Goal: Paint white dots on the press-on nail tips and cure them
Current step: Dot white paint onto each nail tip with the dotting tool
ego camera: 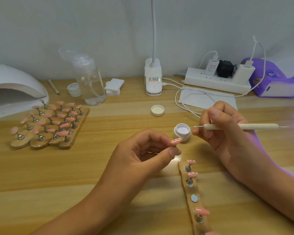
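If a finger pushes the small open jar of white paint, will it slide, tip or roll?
The jar looks squat and wide, so it would probably slide rather than tip. It seems small and plastic, likely light, so a knock could move it on the smooth table. Its lid lies apart, so paint might spill if tipped.

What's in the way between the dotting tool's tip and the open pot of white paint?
Nothing visible. The right hand holds the dotting tool with its tip just right of the open pot. The left hand pinches a pink nail tip at the pot's near side, off that path.
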The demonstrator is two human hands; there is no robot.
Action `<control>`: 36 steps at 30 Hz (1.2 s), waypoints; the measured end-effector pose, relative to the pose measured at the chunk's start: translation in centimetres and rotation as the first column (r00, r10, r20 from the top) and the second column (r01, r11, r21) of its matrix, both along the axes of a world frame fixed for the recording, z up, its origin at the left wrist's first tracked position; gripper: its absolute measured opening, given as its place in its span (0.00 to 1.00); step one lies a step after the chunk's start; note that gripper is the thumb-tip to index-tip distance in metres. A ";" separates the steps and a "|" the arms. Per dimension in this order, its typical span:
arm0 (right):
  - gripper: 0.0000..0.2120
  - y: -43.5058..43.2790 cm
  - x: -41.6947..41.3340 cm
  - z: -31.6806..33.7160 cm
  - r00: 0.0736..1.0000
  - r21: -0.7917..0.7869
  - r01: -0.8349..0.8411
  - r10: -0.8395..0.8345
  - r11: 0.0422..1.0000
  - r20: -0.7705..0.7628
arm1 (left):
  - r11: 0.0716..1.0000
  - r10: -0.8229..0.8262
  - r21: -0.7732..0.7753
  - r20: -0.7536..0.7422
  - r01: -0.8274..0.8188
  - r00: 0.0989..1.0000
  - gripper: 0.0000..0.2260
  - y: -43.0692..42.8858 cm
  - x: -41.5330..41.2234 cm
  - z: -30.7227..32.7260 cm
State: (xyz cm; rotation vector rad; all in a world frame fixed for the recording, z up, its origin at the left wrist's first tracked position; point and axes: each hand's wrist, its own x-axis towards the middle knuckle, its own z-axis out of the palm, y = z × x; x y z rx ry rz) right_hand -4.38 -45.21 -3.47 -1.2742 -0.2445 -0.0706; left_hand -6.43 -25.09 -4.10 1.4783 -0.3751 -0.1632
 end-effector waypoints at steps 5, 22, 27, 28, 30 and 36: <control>0.11 -0.3 0.2 0.1 0.999 -0.012 0.033 -0.033 0.999 -0.012 | 0.985 -0.025 0.170 0.267 -0.021 0.963 0.04 0.3 -0.7 0.4; 0.12 -0.4 0.4 -0.1 0.996 -0.026 0.092 -0.092 0.995 -0.007 | 0.784 -0.320 0.615 0.518 -0.086 0.793 0.04 -0.3 -1.4 -0.4; 0.06 -0.9 1.0 0.1 0.978 -0.169 0.194 -0.178 0.966 0.108 | 0.794 -0.320 0.605 0.497 -0.058 0.807 0.06 0.0 -1.1 -0.7; 0.06 -1.1 1.2 0.2 0.975 -0.183 0.203 -0.182 0.962 0.128 | 0.792 -0.323 0.608 0.502 -0.061 0.802 0.06 0.2 -1.1 -0.7; 0.06 -1.3 1.5 0.4 0.962 -0.235 0.244 -0.204 0.941 0.181 | 0.785 -0.356 0.616 0.527 -0.059 0.772 0.04 0.4 -1.1 -0.5; 0.08 -1.1 1.7 -0.1 0.934 -0.487 0.332 -0.208 0.808 0.291 | 0.784 -0.470 0.621 0.602 -0.008 0.646 0.05 0.3 -1.3 -0.7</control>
